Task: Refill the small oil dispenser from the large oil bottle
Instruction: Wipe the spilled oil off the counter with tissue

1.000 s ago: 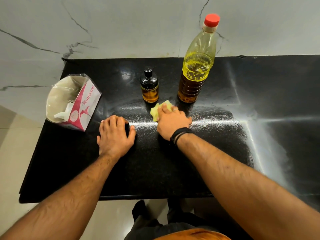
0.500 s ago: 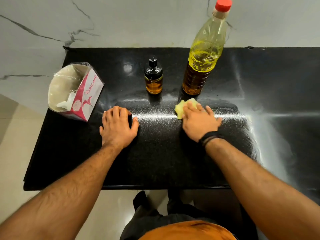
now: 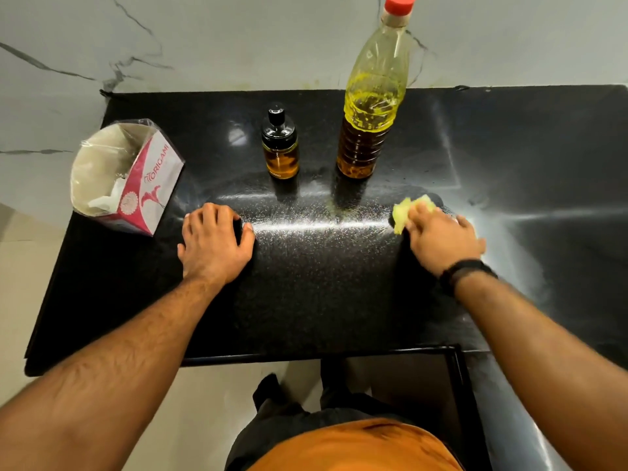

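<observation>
Black counter [image 3: 306, 300]: your right hand [image 3: 441, 237] presses yellow cloth [image 3: 413, 210] flat, wiping at 3 o'clock; left hand [image 3: 214, 243] rests open, steadying you; small oil dispenser [image 3: 280, 147], large oil bottle [image 3: 370, 107] capped at 12.

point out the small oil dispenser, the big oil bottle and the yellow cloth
small oil dispenser [image 3: 280, 158], head view, glass body
large oil bottle [image 3: 368, 130], head view, mid body
yellow cloth [image 3: 402, 212], head view, part left of the fingers
</observation>
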